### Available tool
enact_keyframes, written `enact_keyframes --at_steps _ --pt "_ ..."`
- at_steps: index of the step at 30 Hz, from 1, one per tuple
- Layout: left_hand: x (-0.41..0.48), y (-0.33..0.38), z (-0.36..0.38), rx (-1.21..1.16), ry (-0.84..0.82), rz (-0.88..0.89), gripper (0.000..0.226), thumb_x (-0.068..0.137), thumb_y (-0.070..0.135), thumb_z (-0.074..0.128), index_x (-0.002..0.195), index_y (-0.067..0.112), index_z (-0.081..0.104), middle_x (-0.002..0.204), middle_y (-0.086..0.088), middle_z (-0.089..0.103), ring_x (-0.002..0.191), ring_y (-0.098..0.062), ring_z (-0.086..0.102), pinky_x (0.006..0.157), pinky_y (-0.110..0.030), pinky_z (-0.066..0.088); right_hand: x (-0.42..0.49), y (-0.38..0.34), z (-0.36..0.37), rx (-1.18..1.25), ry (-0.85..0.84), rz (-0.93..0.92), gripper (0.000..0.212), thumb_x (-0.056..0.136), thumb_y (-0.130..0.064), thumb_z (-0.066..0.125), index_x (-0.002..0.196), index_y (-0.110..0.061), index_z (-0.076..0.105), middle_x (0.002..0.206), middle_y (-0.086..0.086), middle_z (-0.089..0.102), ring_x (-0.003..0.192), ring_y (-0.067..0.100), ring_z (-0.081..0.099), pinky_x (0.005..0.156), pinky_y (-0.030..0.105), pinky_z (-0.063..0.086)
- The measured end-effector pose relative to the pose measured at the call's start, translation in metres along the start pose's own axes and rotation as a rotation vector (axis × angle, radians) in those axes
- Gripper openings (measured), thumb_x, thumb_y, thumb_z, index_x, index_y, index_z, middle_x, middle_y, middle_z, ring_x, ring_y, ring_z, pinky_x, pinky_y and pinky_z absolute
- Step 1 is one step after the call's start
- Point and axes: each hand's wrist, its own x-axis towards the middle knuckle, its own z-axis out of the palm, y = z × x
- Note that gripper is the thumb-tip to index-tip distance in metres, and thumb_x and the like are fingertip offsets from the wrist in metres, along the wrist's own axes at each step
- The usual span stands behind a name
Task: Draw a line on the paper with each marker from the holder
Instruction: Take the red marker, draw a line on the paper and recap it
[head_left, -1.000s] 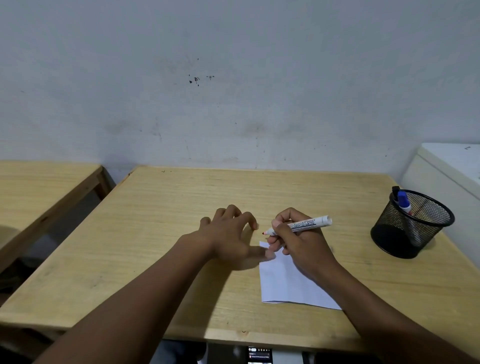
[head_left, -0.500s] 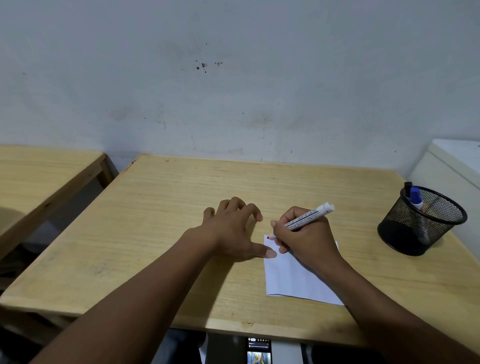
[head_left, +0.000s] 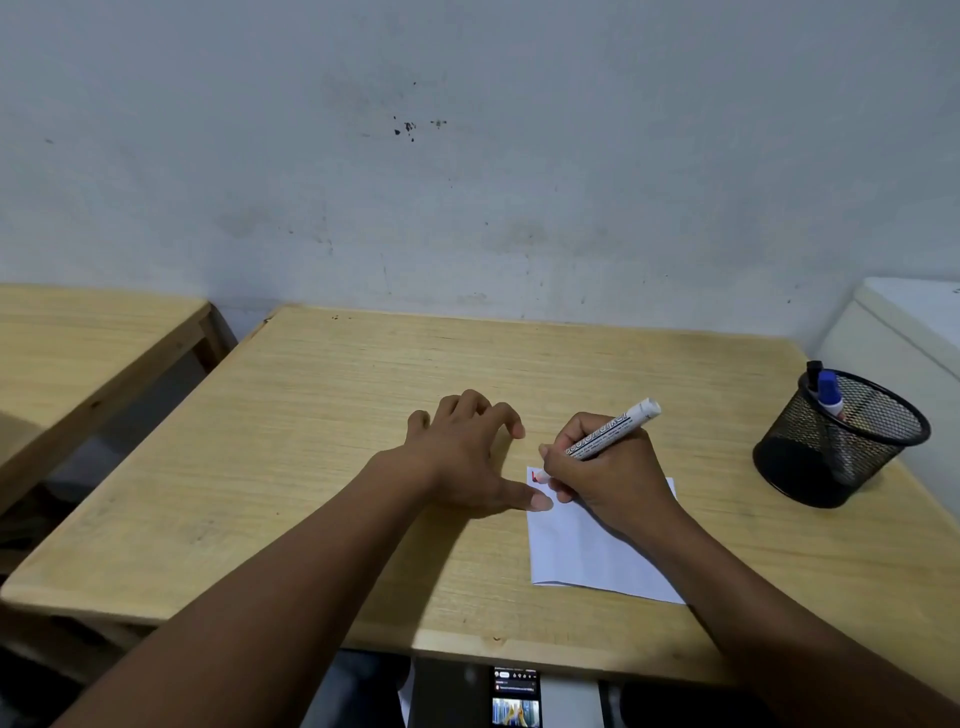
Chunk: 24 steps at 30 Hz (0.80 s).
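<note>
White marker (head_left: 608, 432), black lettering, tilted in right hand (head_left: 605, 478).

head-worn view, angled down, close over table (head_left: 322, 395)

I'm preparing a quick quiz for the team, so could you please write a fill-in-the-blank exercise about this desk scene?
1. The right hand holds a white marker whose tip leaves a ____ mark on the paper.
2. The left hand steadies the paper's edge with its ____.
3. The black mesh holder stands on the table to the ____ of the paper.
4. A marker with a ____ cap stands in the holder.

Missing words: red; thumb; right; blue
</note>
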Motion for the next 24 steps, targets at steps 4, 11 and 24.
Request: enact_keyframes --at_steps 4,11,24 --pt "-0.001 -0.003 -0.003 -0.060 0.009 0.001 0.083 0.053 0.090 0.065 0.122 0.048 0.049 0.132 0.013 0.041 0.132 -0.010 0.034 0.113 -0.043 0.022 0.003 -0.008 -0.007 0.149 0.112 0.076 0.021 0.090 -0.014 0.071 0.073 -0.005 0.062 0.058 0.014 0.070 0.043 0.023 0.058 0.043 0.027 0.036" --pt "-0.001 -0.023 -0.032 -0.171 0.053 0.061 0.027 0.080 0.036 0.083 0.104 0.029 0.074 0.100 0.009 0.068 0.097 -0.013 0.065 0.086 -0.028 0.051 0.013 -0.042 -0.033 0.341 0.131 0.057 0.011 0.087 -0.017 0.077 0.085 -0.010 0.070 0.062 0.009 0.066 0.043 0.012 0.054 0.038 0.022 0.036" --pt "0.019 0.055 -0.048 -1.259 0.175 0.108 0.016 0.091 0.026 0.074 0.094 0.010 0.072 0.092 -0.004 0.079 0.099 -0.025 0.077 0.083 -0.032 0.050 0.004 -0.072 -0.089 0.542 0.170 0.198 0.014 0.092 -0.013 0.060 0.084 -0.004 0.067 0.067 0.012 0.070 0.047 0.016 0.064 0.049 0.025 0.044"
